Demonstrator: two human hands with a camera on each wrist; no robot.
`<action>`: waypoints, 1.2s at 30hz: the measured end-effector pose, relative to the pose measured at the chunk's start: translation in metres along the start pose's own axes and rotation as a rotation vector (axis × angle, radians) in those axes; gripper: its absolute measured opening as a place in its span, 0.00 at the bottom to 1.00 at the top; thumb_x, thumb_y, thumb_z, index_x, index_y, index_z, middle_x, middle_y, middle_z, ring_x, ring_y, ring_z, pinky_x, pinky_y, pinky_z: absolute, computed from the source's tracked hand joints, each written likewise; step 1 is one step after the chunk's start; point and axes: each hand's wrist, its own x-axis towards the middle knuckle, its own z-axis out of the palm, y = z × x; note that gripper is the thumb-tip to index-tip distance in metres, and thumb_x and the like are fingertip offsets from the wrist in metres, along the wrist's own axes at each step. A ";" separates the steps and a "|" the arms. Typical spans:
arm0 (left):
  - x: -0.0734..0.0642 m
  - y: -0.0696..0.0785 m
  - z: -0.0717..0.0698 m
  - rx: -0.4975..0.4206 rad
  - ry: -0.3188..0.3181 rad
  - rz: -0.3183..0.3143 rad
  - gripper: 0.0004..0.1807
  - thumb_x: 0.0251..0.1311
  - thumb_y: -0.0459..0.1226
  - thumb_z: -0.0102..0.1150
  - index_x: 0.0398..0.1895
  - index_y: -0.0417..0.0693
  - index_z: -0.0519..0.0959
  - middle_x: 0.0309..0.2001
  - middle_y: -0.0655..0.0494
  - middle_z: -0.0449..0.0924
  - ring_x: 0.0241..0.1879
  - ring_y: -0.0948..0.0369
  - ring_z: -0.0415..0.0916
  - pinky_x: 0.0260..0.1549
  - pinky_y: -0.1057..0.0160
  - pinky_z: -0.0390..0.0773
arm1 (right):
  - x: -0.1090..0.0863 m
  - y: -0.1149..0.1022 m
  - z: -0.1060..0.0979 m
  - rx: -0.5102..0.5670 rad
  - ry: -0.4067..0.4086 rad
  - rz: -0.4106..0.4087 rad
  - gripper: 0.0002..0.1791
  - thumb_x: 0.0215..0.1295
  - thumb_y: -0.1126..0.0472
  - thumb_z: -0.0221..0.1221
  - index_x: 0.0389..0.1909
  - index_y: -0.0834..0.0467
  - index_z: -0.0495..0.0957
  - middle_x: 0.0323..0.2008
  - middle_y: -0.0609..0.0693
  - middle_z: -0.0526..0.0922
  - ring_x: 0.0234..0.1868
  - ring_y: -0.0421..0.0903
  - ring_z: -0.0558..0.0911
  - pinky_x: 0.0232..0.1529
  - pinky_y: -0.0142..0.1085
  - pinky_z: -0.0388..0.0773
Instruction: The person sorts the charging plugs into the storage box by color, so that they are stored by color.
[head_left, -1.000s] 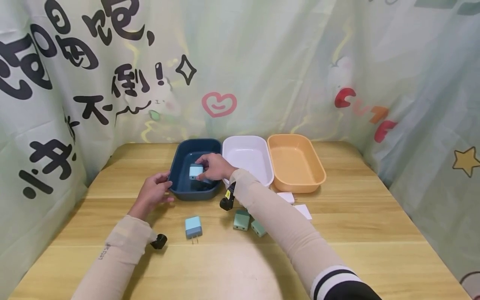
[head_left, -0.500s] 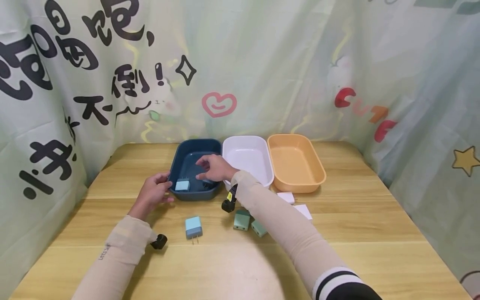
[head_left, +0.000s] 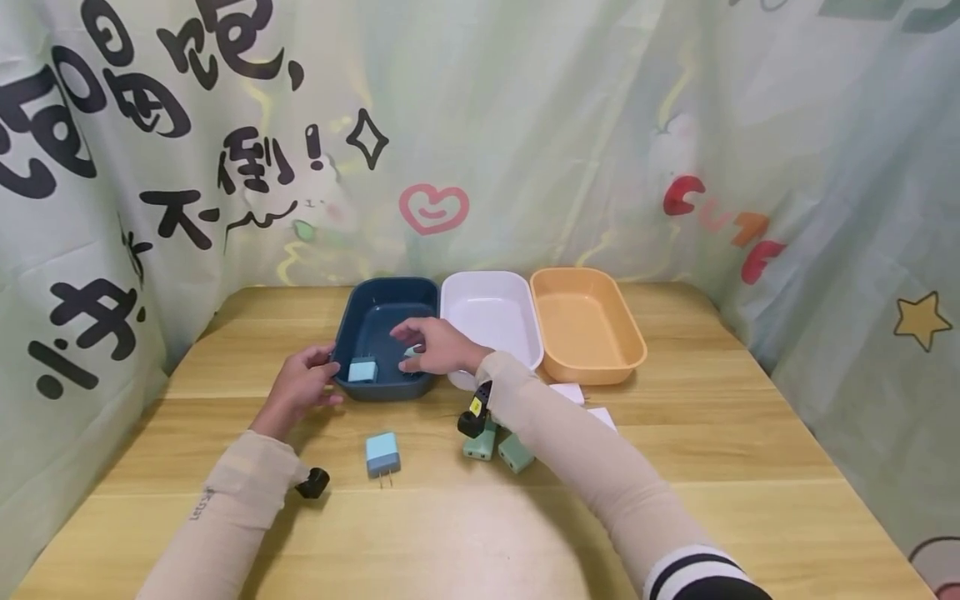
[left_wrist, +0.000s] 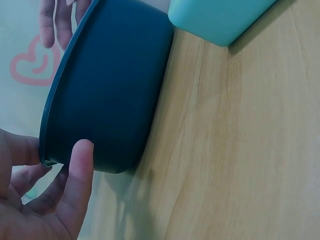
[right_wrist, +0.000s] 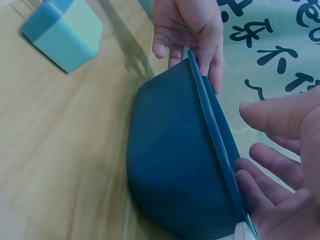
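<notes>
My left hand point(head_left: 303, 383) grips the left rim of the dark blue plastic bin point(head_left: 386, 390); the left wrist view shows thumb and fingers at the bin's rim point(left_wrist: 65, 95). Over the same bin's right side hovers my right hand point(head_left: 438, 346), fingers spread and loosely bent, holding nothing. A light blue plug-in charger point(head_left: 362, 370) lies in the bin's front left corner. Another blue charger point(head_left: 412, 352) there is mostly hidden by the right hand. On the table in front sits a two-tone blue charger point(head_left: 383, 454), its metal prongs toward me.
A white bin point(head_left: 491, 287) and an orange bin point(head_left: 592, 367) stand to the right of the blue one. Green chargers point(head_left: 516, 453) lie before them near the right forearm. White chargers point(head_left: 568, 392) are partly covered by that sleeve. A printed curtain point(head_left: 525, 167) hangs behind the table.
My right hand let go of a light blue charger, which now lies in the bin's front left corner. The hand then drew slightly right and toward me. The left hand kept its place at the rim.
</notes>
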 end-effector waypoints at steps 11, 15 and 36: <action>-0.001 -0.001 0.000 -0.007 0.000 -0.003 0.29 0.73 0.31 0.43 0.76 0.48 0.54 0.70 0.40 0.56 0.51 0.48 0.67 0.36 0.58 0.84 | -0.022 0.003 0.005 0.114 -0.063 -0.048 0.32 0.57 0.69 0.67 0.63 0.66 0.69 0.60 0.60 0.74 0.57 0.49 0.76 0.57 0.35 0.75; -0.001 -0.003 0.000 -0.017 -0.006 0.013 0.29 0.73 0.31 0.43 0.76 0.46 0.54 0.69 0.40 0.57 0.49 0.50 0.67 0.35 0.58 0.84 | -0.031 0.001 0.008 0.150 -0.088 -0.091 0.33 0.57 0.68 0.68 0.64 0.65 0.69 0.60 0.60 0.73 0.58 0.47 0.76 0.58 0.35 0.73; -0.001 -0.001 0.001 -0.012 0.000 0.028 0.29 0.73 0.32 0.44 0.76 0.45 0.54 0.71 0.39 0.55 0.50 0.48 0.69 0.35 0.59 0.85 | -0.058 -0.006 0.033 0.161 -0.317 -0.198 0.30 0.60 0.66 0.66 0.62 0.67 0.69 0.61 0.61 0.73 0.60 0.46 0.74 0.61 0.31 0.69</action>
